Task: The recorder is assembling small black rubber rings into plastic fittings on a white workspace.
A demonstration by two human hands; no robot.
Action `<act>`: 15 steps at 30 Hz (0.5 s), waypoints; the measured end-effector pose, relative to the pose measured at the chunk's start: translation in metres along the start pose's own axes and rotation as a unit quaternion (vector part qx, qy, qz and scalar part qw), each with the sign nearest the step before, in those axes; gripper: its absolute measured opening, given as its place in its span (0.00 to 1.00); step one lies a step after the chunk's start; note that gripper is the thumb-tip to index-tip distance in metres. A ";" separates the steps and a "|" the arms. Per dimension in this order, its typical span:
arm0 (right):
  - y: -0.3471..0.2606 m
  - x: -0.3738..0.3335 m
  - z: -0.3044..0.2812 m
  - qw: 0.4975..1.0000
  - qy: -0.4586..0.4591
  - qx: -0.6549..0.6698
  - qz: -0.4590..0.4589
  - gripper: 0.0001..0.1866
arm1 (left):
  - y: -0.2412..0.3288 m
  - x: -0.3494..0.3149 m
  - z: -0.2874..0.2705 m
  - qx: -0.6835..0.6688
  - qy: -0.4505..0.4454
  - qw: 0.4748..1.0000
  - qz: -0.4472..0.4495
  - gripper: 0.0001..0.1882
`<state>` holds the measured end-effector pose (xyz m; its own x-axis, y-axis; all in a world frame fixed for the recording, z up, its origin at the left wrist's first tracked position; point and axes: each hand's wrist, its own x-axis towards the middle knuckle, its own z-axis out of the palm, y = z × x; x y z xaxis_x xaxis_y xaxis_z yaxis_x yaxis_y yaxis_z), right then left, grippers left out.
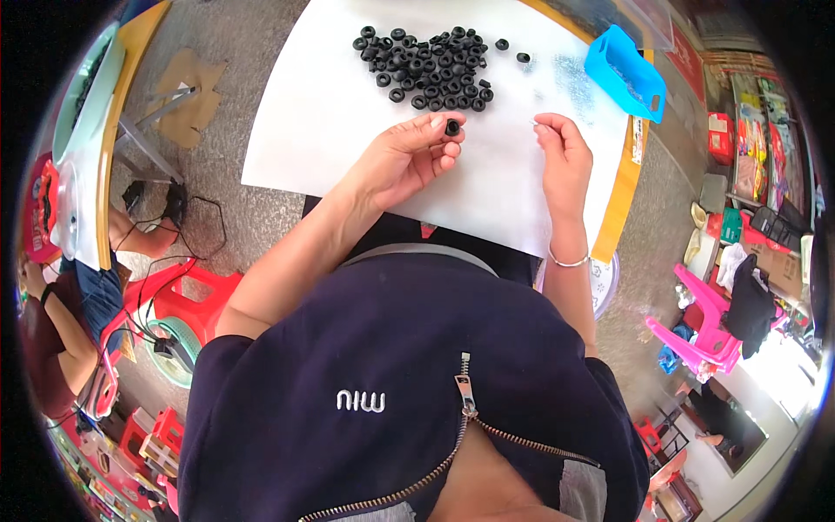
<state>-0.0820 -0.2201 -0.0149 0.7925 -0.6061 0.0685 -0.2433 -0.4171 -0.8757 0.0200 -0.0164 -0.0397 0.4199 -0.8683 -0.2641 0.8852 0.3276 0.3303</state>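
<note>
My left hand [402,158] pinches a small black ring-shaped part [452,128] between thumb and fingers, with its hole turned up. A short distance to its right, over the white-covered table [304,113], my right hand [567,163] is closed at the fingertips. A tiny pale, shiny bit shows there, too small to name. Beyond my hands lies a heap of similar black rings [426,70], with two loose ones [523,57] off to its right.
A blue plastic basket [622,78] with small clear pieces in it stands at the table's far right corner. To the left, another person's arm [74,344] shows beside a second table. Red stools [204,300] and cables are on the left, a pink stool [704,322] on the right.
</note>
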 end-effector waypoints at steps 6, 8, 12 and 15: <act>-0.055 -0.021 0.028 0.966 -0.162 0.202 0.024 0.05 | -0.003 0.000 0.000 0.022 0.005 1.000 0.006 0.15; -0.057 -0.021 0.034 0.967 -0.169 0.190 0.024 0.05 | -0.003 0.000 0.001 0.034 0.006 0.999 0.011 0.14; -0.055 -0.022 0.036 0.971 -0.167 0.168 0.024 0.06 | -0.006 0.001 0.000 0.043 0.004 0.999 0.019 0.12; -0.057 -0.023 0.036 0.969 -0.165 0.183 0.031 0.04 | -0.008 0.002 -0.002 0.050 -0.004 0.999 0.021 0.11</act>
<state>-0.0660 -0.1583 0.0159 0.9327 -0.3482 -0.0937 -0.1301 -0.0825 -0.9881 0.0140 -0.0197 -0.0444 0.4536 -0.8579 -0.2414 0.8423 0.3243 0.4305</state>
